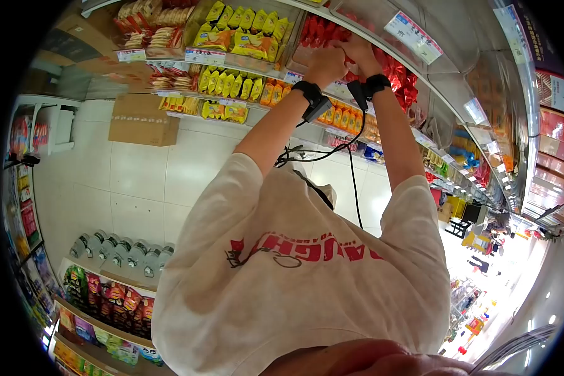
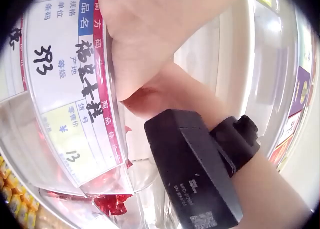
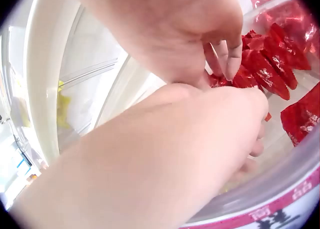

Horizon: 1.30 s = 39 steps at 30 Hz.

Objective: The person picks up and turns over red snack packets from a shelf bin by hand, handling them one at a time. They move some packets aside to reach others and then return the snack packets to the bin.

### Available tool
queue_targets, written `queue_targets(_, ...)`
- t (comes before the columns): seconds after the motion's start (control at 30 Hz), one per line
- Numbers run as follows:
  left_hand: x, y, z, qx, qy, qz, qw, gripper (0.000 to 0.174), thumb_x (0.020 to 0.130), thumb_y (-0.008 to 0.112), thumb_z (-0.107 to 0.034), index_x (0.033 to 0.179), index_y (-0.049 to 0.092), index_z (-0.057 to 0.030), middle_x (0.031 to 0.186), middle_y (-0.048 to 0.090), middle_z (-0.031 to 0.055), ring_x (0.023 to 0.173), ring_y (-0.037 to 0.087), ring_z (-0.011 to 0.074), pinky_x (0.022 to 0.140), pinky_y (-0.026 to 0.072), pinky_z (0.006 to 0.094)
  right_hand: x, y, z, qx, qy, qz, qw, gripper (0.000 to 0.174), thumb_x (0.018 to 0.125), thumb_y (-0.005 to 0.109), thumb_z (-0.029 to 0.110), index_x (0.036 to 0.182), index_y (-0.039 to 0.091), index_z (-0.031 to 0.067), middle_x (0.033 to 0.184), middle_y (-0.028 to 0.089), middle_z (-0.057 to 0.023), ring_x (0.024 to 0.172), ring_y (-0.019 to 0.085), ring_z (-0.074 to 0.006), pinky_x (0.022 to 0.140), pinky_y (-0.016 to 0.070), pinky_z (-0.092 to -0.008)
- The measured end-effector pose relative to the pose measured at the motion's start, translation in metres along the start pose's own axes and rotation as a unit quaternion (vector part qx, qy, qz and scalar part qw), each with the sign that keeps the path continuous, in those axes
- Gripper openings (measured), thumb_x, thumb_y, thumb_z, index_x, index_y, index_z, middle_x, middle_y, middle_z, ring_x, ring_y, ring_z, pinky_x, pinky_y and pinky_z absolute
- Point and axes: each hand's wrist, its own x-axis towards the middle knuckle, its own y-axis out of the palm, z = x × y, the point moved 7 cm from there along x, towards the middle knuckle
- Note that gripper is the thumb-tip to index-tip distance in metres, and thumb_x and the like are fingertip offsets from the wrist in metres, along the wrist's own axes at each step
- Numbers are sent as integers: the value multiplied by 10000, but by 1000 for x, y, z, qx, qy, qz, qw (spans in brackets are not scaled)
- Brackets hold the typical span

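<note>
Both bare hands reach into a clear shelf bin (image 1: 300,57) of shiny red wrapped packets (image 1: 323,30). My right hand (image 3: 187,29) bends its fingers (image 3: 233,59) down over the red packets (image 3: 262,71) in the right wrist view, fingertips right at one wrapper. Close below it, my left hand (image 3: 235,106) crosses in front, its bent fingertips (image 3: 256,148) low in the bin. I cannot tell whether either hand grips a packet. In the left wrist view, the left palm (image 2: 150,34) is beside a price card (image 2: 75,89), its fingers out of sight.
Yellow snack packs (image 1: 254,44) fill the bin to the left, with orange packs (image 1: 341,118) on the shelf below. A cardboard box (image 1: 143,119) is on the tiled floor. Black cables (image 1: 351,147) hang from the wrist devices. A price card (image 1: 413,36) lines the shelf edge.
</note>
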Motion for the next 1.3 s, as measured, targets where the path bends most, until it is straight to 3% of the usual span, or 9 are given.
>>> queue_targets(0.23, -4, -11, -2, -11, -27, 3, 1000, 301, 902, 677, -339, 988, 759, -63, 985, 752, 159, 944, 726, 330, 810, 567, 459, -2, -2, -11, 75, 75, 27, 994, 749, 811, 810, 383, 1410, 537, 23, 1313, 619, -235, 1177, 610, -347, 993, 480, -380)
queue_targets(0.4, -6, -21, 0, -13, -81, 46, 996, 291, 886, 690, -327, 961, 776, -59, 1007, 749, 179, 981, 721, 338, 827, 563, 457, -35, -32, -10, 32, -47, -157, 986, 539, 939, 683, 329, 1364, 575, 17, 1302, 658, -206, 1169, 643, -288, 988, 489, -362)
queue_targets(0.6, 18, 36, 29, -41, -15, -28, 999, 300, 821, 703, -299, 915, 771, -22, 930, 731, 245, 912, 723, 394, 776, 570, 477, -73, 24, -55, -35, 64, 133, 989, 522, 866, 710, 353, 1261, 643, 18, 1203, 690, -226, 1141, 657, -368, 947, 510, -410)
queue_targets(0.83, 10, 9, 4, -73, 102, 32, 992, 278, 765, 701, -222, 888, 711, 27, 878, 685, 282, 859, 682, 446, 751, 528, 537, -87, 3, -14, -88, 69, 19, 994, 511, 799, 742, 413, 1137, 698, 33, 1164, 688, -247, 1073, 672, -394, 910, 532, -445)
queue_targets(0.93, 12, 8, 7, -72, 19, 79, 994, 322, 791, 695, -225, 999, 703, 21, 927, 685, 282, 898, 675, 451, 782, 521, 511, -82, 7, -3, -79, 16, 30, 996, 429, 745, 741, 402, 985, 757, 47, 1026, 728, -219, 934, 696, -398, 785, 540, -495)
queue_targets(1.03, 15, 19, 27, -17, -39, 100, 994, 284, 759, 718, -198, 967, 727, -5, 918, 702, 251, 903, 702, 395, 779, 535, 461, -89, 2, 11, -125, -10, 64, 990, 349, 793, 644, 274, 1046, 706, 43, 1050, 718, -201, 982, 673, -420, 929, 477, -535)
queue_targets(1.13, 27, 30, 45, -31, 64, 86, 994, 286, 758, 777, -283, 893, 773, -31, 917, 717, 236, 875, 710, 388, 755, 548, 469, -89, 7, -4, -95, -7, -31, 995, 333, 790, 687, 238, 1011, 687, -11, 1048, 708, -243, 933, 685, -428, 865, 522, -530)
queue_targets(1.23, 24, 14, 18, -54, 109, 109, 987, 249, 789, 762, -243, 938, 773, -44, 930, 724, 212, 870, 717, 362, 772, 551, 439, -95, 3, -7, -33, 18, -13, 999, 476, 831, 674, 328, 1218, 605, 59, 1113, 712, -176, 1190, 599, -378, 972, 326, -714)
queue_targets(1.3, 17, 3, 3, -109, 134, 95, 980, 293, 765, 772, -100, 1037, 711, -10, 909, 732, 147, 820, 704, 255, 769, 547, 354, -117, -11, 6, 45, -58, -38, 997, 526, 872, 676, 234, 1333, 520, 36, 1211, 644, -204, 1208, 569, -400, 998, 390, -632)
